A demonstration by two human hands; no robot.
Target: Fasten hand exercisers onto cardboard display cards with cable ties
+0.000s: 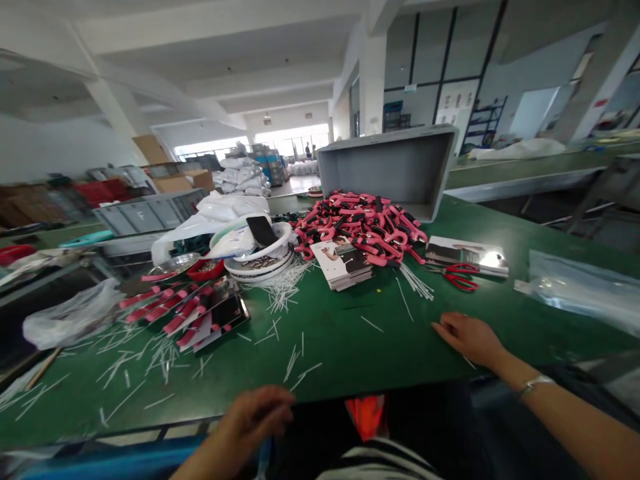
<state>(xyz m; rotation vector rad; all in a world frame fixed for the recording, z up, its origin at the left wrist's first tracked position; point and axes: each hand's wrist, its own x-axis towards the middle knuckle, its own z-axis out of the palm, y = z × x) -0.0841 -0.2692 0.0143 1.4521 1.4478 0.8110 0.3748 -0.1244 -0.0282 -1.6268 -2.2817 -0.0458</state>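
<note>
My left hand [257, 417] hovers at the table's near edge, slightly blurred, its fingers loosely bent and apart with nothing seen in them. On the green tabletop [345, 353] rests my right hand [465, 337], thumb and fingers apart, and no object shows in it. Beyond the right hand lie red-handled cutters [461, 275] beside printed cards [467, 255]. A bundle of white ties [416, 281] is near them. Farther back, pink-and-black pliers [360, 223] form a heap behind a stack of printed cards [343, 262]. Carded pliers [187, 310] are piled at the left.
A grey crate [387, 177] lies tipped on its side behind the heap. White basins [263, 263] carry a phone [261, 231]. Loose white ties [283, 290] litter the left half. Clear plastic bags [585, 287] lie at the right; a crumpled bag [75, 313] is at the left.
</note>
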